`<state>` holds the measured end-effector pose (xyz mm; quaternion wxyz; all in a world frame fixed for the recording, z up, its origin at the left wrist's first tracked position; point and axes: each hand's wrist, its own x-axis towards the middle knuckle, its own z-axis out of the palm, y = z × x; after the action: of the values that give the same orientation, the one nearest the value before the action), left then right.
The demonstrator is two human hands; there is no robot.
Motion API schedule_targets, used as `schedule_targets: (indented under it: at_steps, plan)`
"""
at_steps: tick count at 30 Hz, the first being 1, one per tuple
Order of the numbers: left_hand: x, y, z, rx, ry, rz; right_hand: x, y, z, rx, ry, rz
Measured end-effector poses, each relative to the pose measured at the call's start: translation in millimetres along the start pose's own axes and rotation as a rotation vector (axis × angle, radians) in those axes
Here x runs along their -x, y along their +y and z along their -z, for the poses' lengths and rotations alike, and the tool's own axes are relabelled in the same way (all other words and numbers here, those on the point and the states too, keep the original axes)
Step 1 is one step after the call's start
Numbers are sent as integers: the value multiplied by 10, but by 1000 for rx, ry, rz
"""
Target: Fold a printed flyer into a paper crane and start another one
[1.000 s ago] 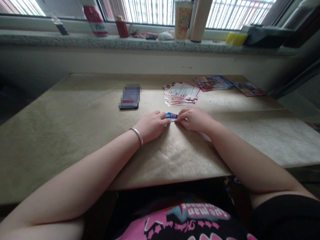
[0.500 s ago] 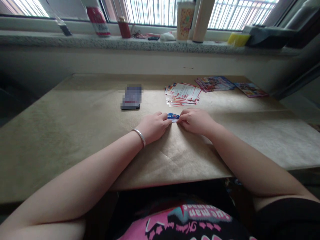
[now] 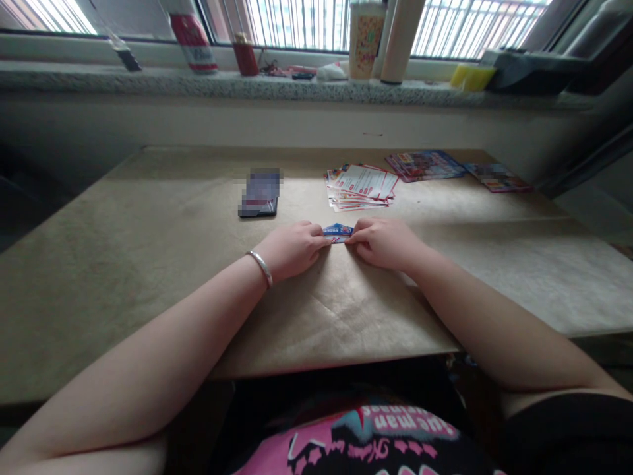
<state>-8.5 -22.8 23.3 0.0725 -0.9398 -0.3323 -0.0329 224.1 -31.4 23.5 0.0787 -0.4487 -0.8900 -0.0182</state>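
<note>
A small folded piece of blue printed paper (image 3: 337,230) lies on the table in front of me, with a pointed top edge and a paler strip along its bottom. My left hand (image 3: 295,249) pinches its left end, a silver bangle on that wrist. At the right end, the fingers of my right hand (image 3: 380,241) are closed on the paper. Fingertips cover both ends of it. Just beyond my hands is a fanned pile of printed paper sheets (image 3: 366,183).
A phone (image 3: 260,192), partly blurred, lies left of the pile. Colourful booklets (image 3: 425,165) lie at the back right, with another stack (image 3: 497,177) beside them. On the windowsill (image 3: 297,89) stand a drink cup (image 3: 366,43), a red-white can (image 3: 192,39) and other items.
My left hand has slid a little to the left along the paper, and more of its printed middle shows between my hands. The right hand has barely shifted.
</note>
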Motion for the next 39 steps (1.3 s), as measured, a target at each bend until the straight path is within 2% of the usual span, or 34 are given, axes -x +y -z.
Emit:
schedule_targets:
  at_steps: [10,22,26,31,35,39]
  plan:
    - [-52,90,21,-43,-19,66,-11,14,-26,-51,18,7]
    - [-37,32,-2,-39,-5,42,-11,113,-71,-100,61,-1]
    - [-44,45,-12,-33,3,32,-8,121,-119,-151,118,16]
    - [-31,47,-22,-67,42,22,-39,212,-237,-297,258,66]
    - [-17,45,-40,-85,74,8,-78,268,-283,-432,229,31]
    - [-18,68,-82,-54,138,-29,-82,234,-264,-384,196,-28]
